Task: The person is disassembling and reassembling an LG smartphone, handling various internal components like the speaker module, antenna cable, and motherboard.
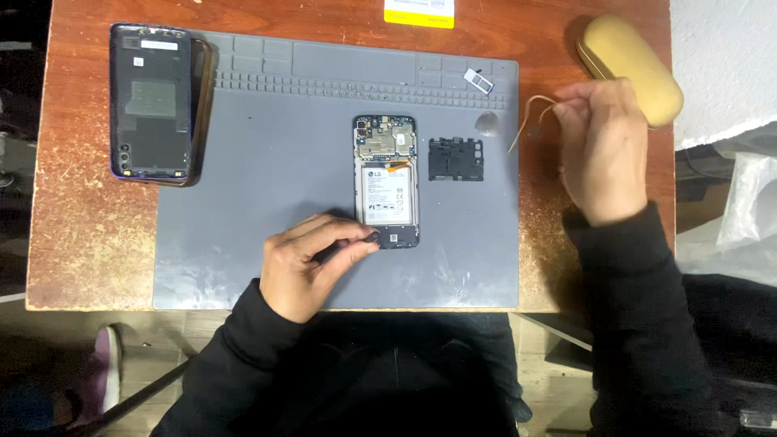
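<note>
Working on an opened phone (386, 180) lying mid-mat, back off, battery and board still in.
Left hand (312, 265) pinches its bottom corner; right hand (603, 150) is closed on a thin strip (530, 117); black cover plate (456, 159) and back cover (151, 101) lie set aside on the grey mat (267, 162).

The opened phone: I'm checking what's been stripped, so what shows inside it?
Inside the opened phone: a circuit board at the top and a white-labelled battery below. The left hand covers its bottom-left corner.
</note>
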